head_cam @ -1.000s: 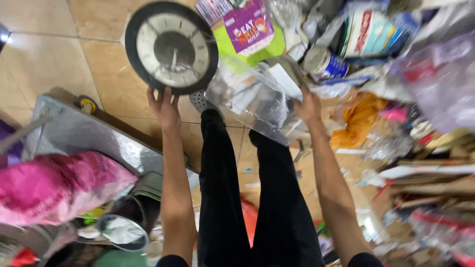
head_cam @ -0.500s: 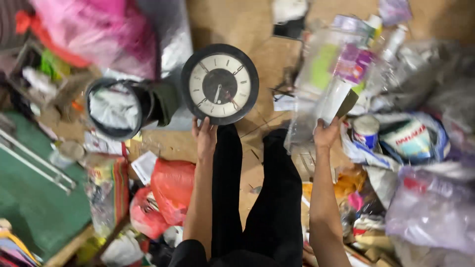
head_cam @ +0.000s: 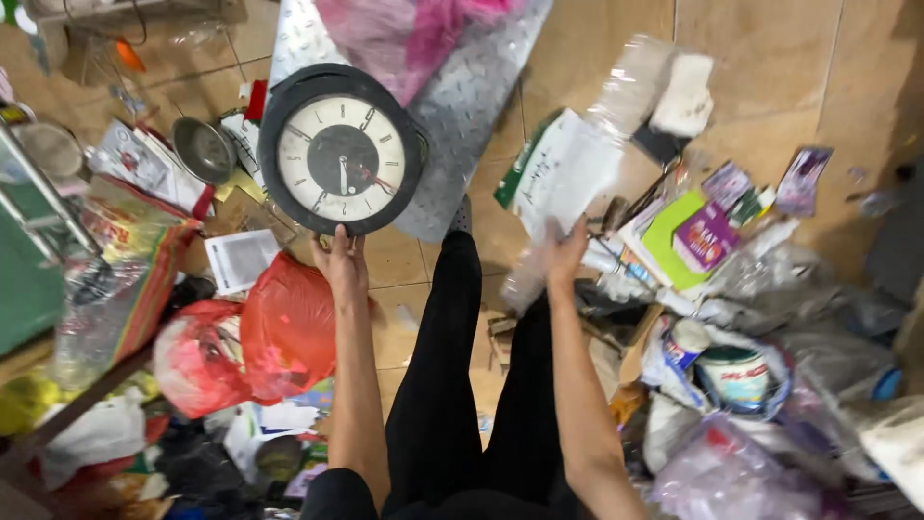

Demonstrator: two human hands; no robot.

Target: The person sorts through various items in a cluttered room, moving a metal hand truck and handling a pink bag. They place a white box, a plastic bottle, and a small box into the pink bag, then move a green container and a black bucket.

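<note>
Black trouser legs [head_cam: 462, 385] stand nearest, straight below me on the tiled floor [head_cam: 760, 77]. My left hand [head_cam: 344, 262] pinches the bottom rim of a round black-framed wall clock [head_cam: 340, 149], held face-up over the floor. My right hand [head_cam: 563, 258] is closed on a crinkled clear plastic bag with white papers [head_cam: 568, 169]. Red plastic bags [head_cam: 260, 337] lie beside my left arm; farther out sits a patterned metal sheet [head_cam: 462, 96]. I judge I'm mid-carry with both things, so what follows calls for a steady grip on each.
</note>
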